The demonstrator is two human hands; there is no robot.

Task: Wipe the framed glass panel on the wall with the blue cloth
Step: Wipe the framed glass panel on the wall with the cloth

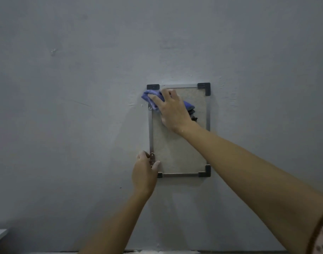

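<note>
- I see the framed glass panel [179, 143] mounted on the grey wall [83, 88], straight ahead of me and a little right of centre, with its long axis running up and down.
- My right hand [172, 111] lies flat against the upper left part of the glass, fingers spread and pointing up and left, pressing the blue cloth [152, 99] onto the panel.
- The cloth is bunched under my palm. One end pokes out past the left frame rail near the top left corner bracket [153, 87], and a darker fold shows at the right of my hand.
- My left hand [145, 173] sits at the lower left corner, fingers curled around the left rail by a small metal clip [152, 158], so I judge it is steadying the frame; how firm the grip is I cannot tell.
- The two hands are well apart: right high, left low, both on the panel's left side.
- The relation that matters: almost all the unwiped-looking glass lies below and to the right of my cloth hand, along the long axis.
- So I judge the next stroke should run downward or rightward with the right hand, since it already carries the cloth.
- My right forearm [248, 162] crosses the lower right of the panel, so a downward stroke means drawing the elbow back.
- Risk, as I judge it: sweeping down the left side brings the cloth into my bracing hand.
</note>
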